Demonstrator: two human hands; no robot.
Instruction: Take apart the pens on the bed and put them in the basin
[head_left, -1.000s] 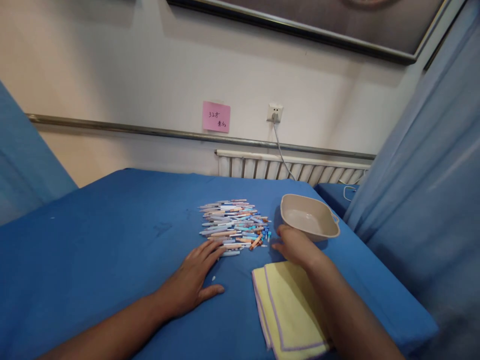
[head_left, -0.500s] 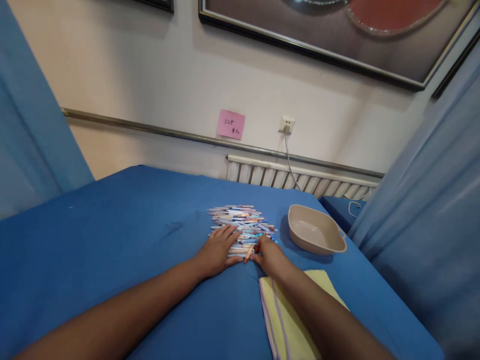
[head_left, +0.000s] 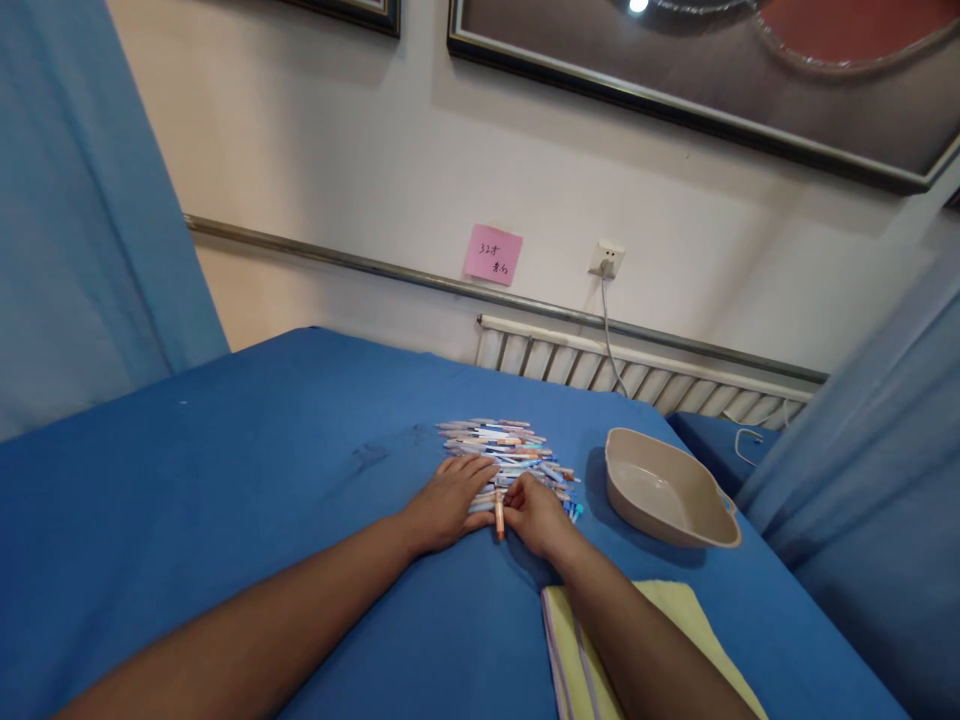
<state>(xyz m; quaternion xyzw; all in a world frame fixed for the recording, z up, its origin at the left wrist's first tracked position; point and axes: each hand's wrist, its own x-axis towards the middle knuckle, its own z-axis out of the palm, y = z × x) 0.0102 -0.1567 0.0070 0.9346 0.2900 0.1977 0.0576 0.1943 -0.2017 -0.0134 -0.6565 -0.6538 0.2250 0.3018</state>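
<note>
A bundle of pens (head_left: 499, 437) in white, blue and orange lies side by side on the blue sheet. Across the left part of the pile rests my left hand (head_left: 454, 497), its fingers stretched out over the pens and its thumb along the near edge. My right hand (head_left: 536, 508) is closed at the pile's near right side, fingertips pinching an orange pen (head_left: 500, 518) that points toward me, crosswise to the others. The pens under my palms and fingers are partly hidden.
An open beige basin (head_left: 667, 490) stands right of the pens. A folded yellow towel (head_left: 589, 670) lies under my right forearm. Behind the blue-covered bed (head_left: 315, 400) are a radiator (head_left: 570, 355) and a metal rail (head_left: 360, 262). Blue curtains (head_left: 82, 220) hang at both sides.
The orange pen has swung from a slant to pointing straight toward me and sticks out further from the pile. My left hand stays on the pens. The view has shifted slightly left.
</note>
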